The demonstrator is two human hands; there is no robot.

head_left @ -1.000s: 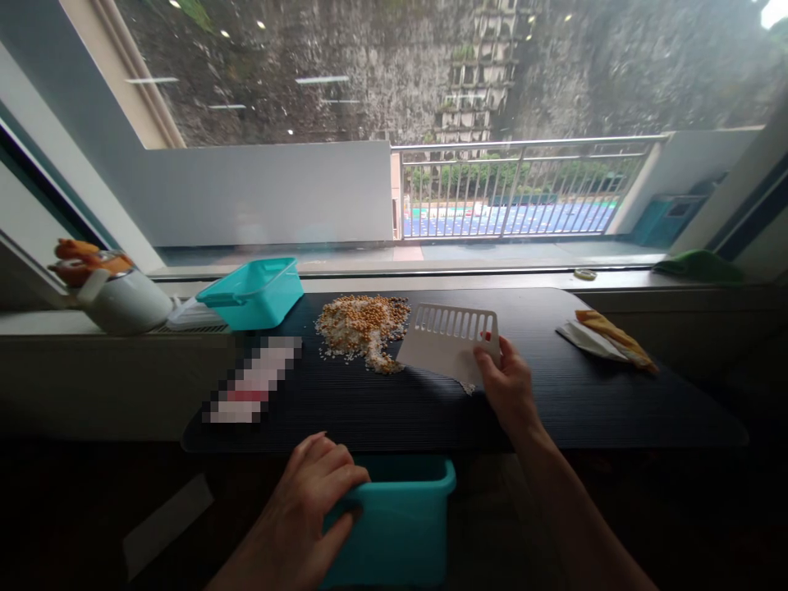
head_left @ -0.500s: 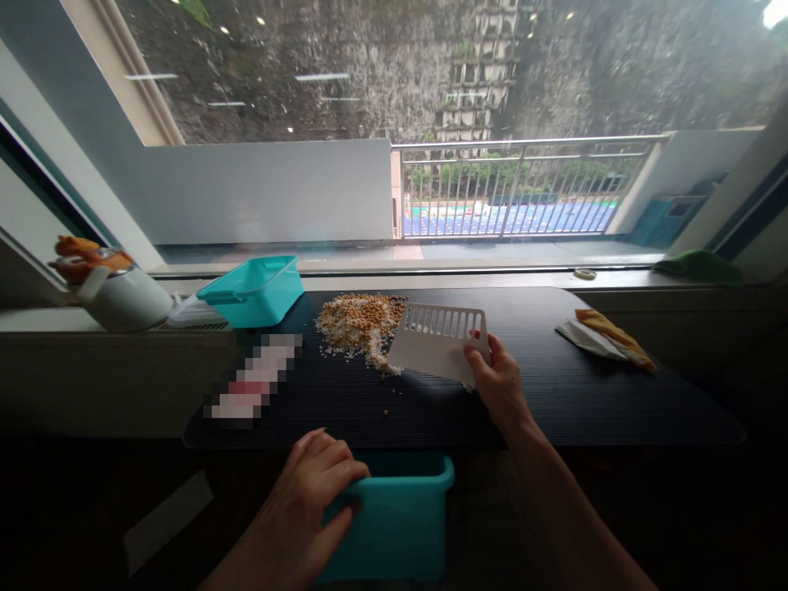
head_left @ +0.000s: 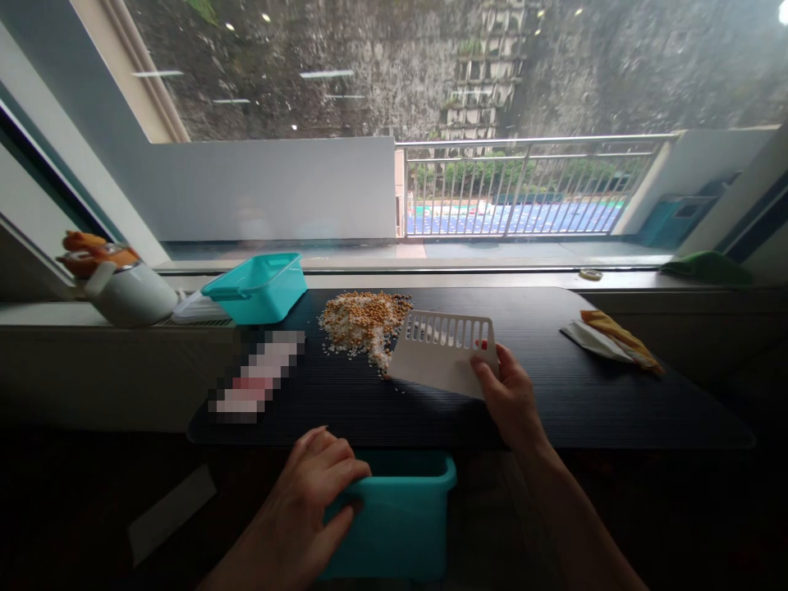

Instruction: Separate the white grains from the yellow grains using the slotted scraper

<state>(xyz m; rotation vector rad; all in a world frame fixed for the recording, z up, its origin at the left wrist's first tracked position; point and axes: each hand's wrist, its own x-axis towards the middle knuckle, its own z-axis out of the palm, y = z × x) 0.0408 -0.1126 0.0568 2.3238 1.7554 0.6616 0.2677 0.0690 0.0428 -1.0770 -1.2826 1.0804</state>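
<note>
My right hand (head_left: 512, 400) grips the right end of a white slotted scraper (head_left: 437, 365), thumb on its near face. The scraper is tilted over the dark tabletop (head_left: 554, 394), its slots along the upper edge and its left corner touching the near side of a heap (head_left: 363, 320) of white rice-like grains and yellow-brown beans. Below the table's front edge, my left hand (head_left: 317, 488) is closed on the rim of a teal plastic bin (head_left: 406, 525). Most of the bin's inside is dark and hidden.
Behind the heap's left side stands another teal container (head_left: 262, 287). A blurred-out pinkish packet (head_left: 262, 377) lies at the table's left. On the right rests a yellow and white cloth-like item (head_left: 616, 341). A mug with an orange top (head_left: 126, 287) and a tape roll (head_left: 591, 274) sit on the sill.
The scraper in my right hand has shifted slightly right and toward me. My left hand stays on the bin's rim. The view has moved a little.
</note>
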